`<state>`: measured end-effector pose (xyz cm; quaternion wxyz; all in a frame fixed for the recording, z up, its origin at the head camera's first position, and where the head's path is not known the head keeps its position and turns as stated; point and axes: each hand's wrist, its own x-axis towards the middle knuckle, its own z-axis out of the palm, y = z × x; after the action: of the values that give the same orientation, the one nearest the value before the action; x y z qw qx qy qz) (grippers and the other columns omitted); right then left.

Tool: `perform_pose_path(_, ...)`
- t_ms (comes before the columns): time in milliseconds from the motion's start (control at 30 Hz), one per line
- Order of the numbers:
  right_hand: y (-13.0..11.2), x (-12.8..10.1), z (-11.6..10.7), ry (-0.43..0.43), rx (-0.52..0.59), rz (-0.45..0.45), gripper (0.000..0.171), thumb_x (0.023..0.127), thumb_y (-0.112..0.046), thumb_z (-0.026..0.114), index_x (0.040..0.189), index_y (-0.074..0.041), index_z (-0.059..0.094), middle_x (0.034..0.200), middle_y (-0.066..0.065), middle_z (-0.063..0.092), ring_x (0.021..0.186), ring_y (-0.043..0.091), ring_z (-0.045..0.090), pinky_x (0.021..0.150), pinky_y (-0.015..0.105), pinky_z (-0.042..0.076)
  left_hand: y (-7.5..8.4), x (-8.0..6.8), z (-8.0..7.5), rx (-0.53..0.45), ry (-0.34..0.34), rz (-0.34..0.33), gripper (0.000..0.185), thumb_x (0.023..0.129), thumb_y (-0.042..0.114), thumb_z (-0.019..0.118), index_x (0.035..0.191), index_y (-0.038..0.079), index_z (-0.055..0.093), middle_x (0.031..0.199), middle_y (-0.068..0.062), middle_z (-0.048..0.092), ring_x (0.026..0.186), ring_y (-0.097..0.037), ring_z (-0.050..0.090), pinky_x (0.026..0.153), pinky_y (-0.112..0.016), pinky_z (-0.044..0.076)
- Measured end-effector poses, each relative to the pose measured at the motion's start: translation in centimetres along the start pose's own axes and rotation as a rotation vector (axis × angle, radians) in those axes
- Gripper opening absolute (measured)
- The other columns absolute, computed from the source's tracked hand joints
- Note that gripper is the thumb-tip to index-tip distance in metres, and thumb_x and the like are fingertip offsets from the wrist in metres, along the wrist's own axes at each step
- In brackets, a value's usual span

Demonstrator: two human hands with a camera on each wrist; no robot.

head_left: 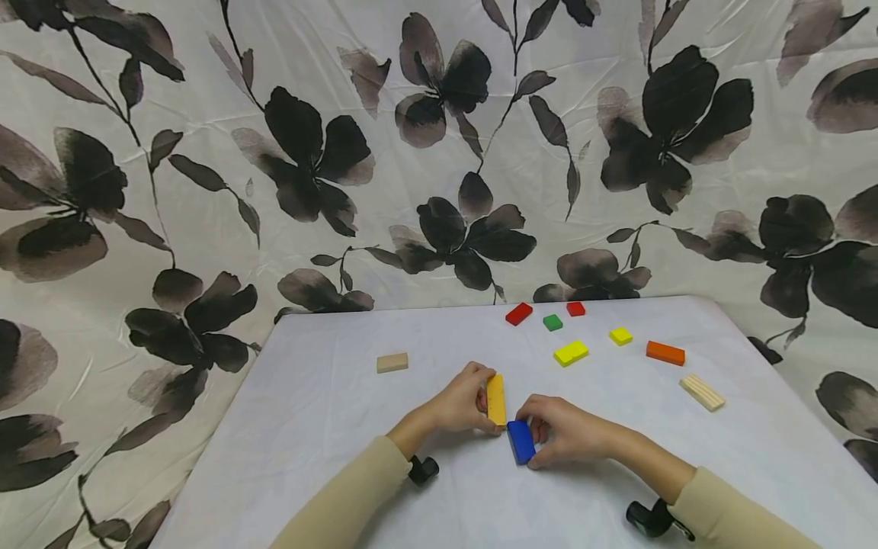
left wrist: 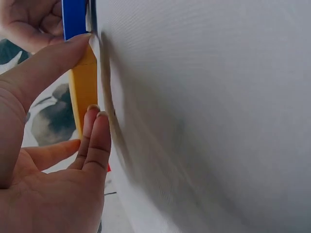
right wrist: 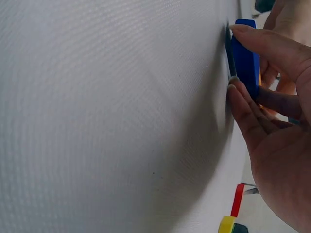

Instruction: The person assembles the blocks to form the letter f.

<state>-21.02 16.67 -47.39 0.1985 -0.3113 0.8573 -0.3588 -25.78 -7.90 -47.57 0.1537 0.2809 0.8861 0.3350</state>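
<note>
The yellow block (head_left: 496, 399) lies lengthwise on the white table (head_left: 329, 427), near the front middle, with the blue block (head_left: 520, 441) touching its near end. The left hand (head_left: 466, 402) pinches the yellow block between thumb and fingers; the right hand (head_left: 565, 431) has its fingers curled round the blue one. The likely slip here is at the joint: if either hand pushes off-line, the two blocks could skew apart. Other blocks, red (head_left: 518, 313), green (head_left: 552, 322), orange (head_left: 664, 353) and plain wood (head_left: 392, 362), lie well apart towards the far side.
</note>
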Motion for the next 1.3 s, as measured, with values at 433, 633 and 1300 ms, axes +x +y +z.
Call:
perform_pose_path(433, -0.8, 0.2, 0.1, -0.03, -0.045, 0.011, 0.051, 0.079, -0.028, 0.09, 0.12, -0.013, 0.064, 0.1, -0.004, 0.055, 0.088, 0.012, 0.057, 0.078, 0.023, 0.051, 0.4, 0.2, 0.4, 0.044, -0.024, -0.015, 0.096, 0.075, 0.02, 0.094, 0.151, -0.005, 0.041, 0.134, -0.011, 0.044, 0.081, -0.005, 0.05, 0.075, -0.016, 0.046)
perform_pose_path(633, -1.0, 0.5, 0.4, -0.024, -0.085, 0.038, 0.054, 0.079, -0.031, 0.091, 0.123, -0.014, 0.065, 0.101, -0.005, 0.053, 0.089, 0.012, 0.055, 0.078, 0.023, 0.051, 0.2, -0.1, -0.2, 0.031, -0.058, 0.013, 0.098, 0.076, 0.02, 0.093, 0.154, -0.003, 0.038, 0.14, -0.013, 0.041, 0.083, -0.007, 0.052, 0.076, -0.016, 0.047)
perform_pose_path(1300, -0.4, -0.4, 0.3, 0.0, -0.075, 0.03, 0.054, 0.08, -0.033, 0.09, 0.123, -0.009, 0.068, 0.089, -0.006, 0.061, 0.08, 0.011, 0.057, 0.071, 0.023, 0.051, 0.1, -0.4, -0.4, 0.136, -0.05, -0.011, 0.068, 0.095, 0.036, 0.074, 0.146, -0.001, 0.048, 0.105, 0.001, 0.058, 0.082, -0.008, 0.048, 0.074, -0.023, 0.041)
